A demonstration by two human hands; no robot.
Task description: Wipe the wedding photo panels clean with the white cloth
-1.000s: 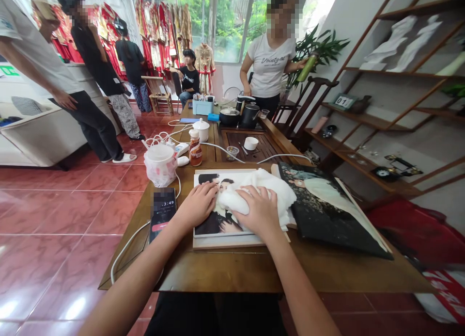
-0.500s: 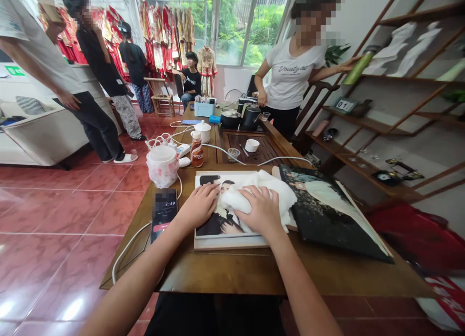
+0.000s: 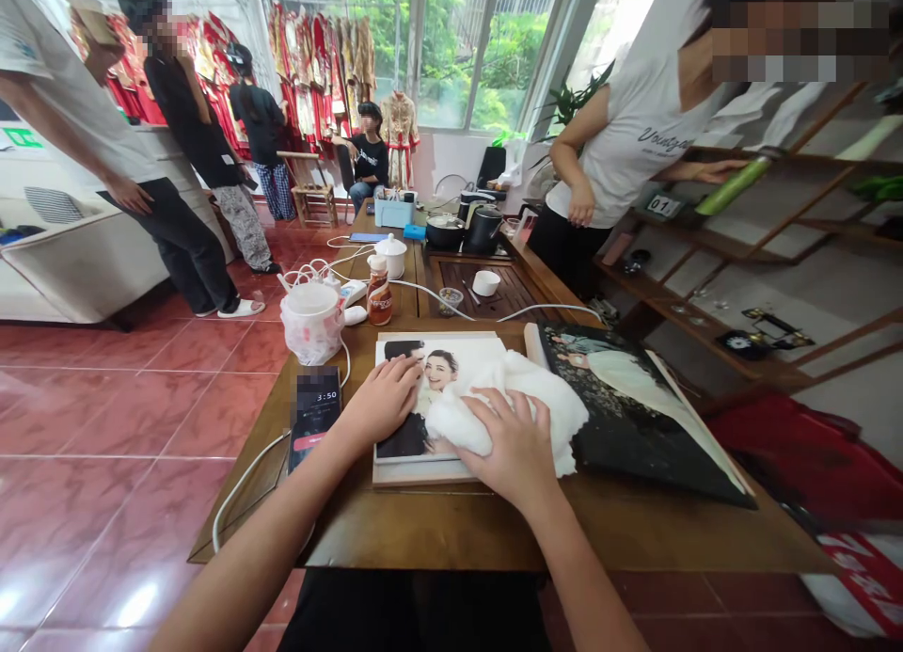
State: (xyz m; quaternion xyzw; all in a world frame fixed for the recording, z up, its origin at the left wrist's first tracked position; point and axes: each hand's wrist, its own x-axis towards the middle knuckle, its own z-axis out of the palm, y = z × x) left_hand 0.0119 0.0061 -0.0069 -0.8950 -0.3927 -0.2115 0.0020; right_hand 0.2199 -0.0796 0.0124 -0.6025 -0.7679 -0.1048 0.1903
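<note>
A framed photo print (image 3: 441, 370) of two people lies flat on the wooden table in front of me. My left hand (image 3: 387, 400) rests flat on its left side, fingers stretched out and holding nothing. Under my right hand (image 3: 514, 445) is a bunched white cloth (image 3: 550, 403); the fingers curl over it and press it onto the photo's lower right part. The cloth spreads over the right edge of the print and hides that side. Right beside it lies a larger dark photo panel (image 3: 621, 426) showing a pale gown.
Left of the photo are a phone (image 3: 315, 412) with a cable, a plastic-wrapped white container (image 3: 311, 318) and a brown bottle (image 3: 379, 294). Behind stand a tea tray (image 3: 451, 280), a white cup (image 3: 486, 283) and a dark kettle (image 3: 483, 227). A person (image 3: 627, 135) holds a green bottle (image 3: 740, 183) by the shelves.
My right hand has moved the cloth down towards me, uncovering more of the pictured face. My left hand stays put. The person at the right has stepped closer, with the green bottle.
</note>
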